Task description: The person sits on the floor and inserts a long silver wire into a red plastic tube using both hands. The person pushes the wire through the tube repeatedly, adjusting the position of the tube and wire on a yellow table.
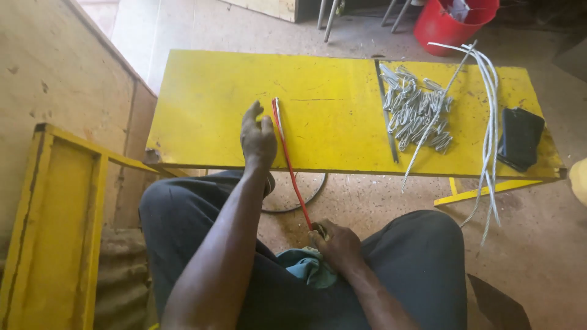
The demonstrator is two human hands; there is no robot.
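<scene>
My left hand (257, 137) rests on the yellow bench top (330, 91) near its front edge, fingers spread, touching the upper part of a thin red wire (288, 160). The red wire runs from the bench down past its edge to my right hand (338, 244), which is closed around the wire's lower end above my lap. A teal cloth (307, 266) lies on my lap beside that hand.
A pile of bent grey wire pieces (414, 113) lies on the bench's right half, next to a dark metal bar (386, 110). Long white wires (488, 122) hang over the edge. A black pouch (520, 138) sits far right. A red bucket (449, 24) stands behind. A yellow frame (55, 226) is at my left.
</scene>
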